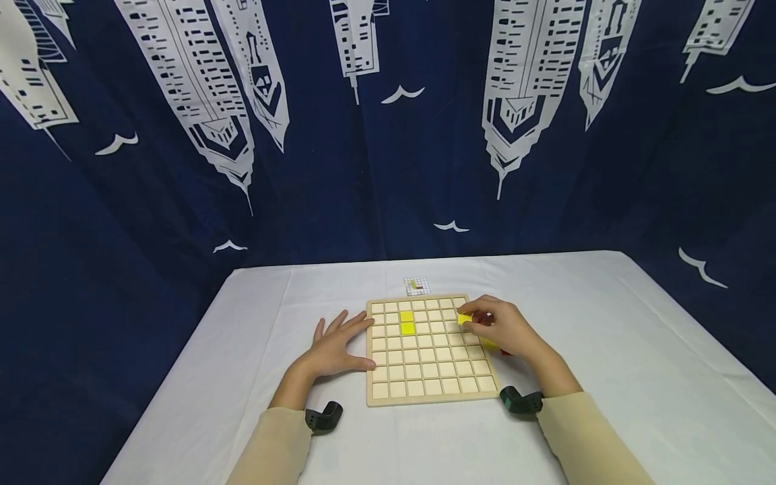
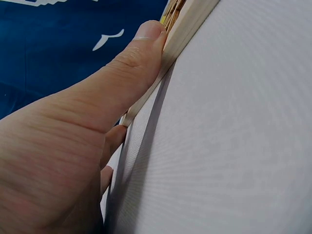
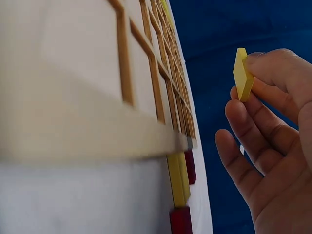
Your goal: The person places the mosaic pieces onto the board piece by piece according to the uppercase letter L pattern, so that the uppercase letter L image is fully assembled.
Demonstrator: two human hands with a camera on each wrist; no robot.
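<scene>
Yellow tile (image 3: 242,77), thin and square

Soft, bright light covers the tablecloth (image 1: 424,444) between the forearms; a soft shadow lines the board (image 1: 424,403) beside the left hand (image 1: 332,354); left of the right hand (image 3: 273,141), its nearest edge blurs.
</scene>
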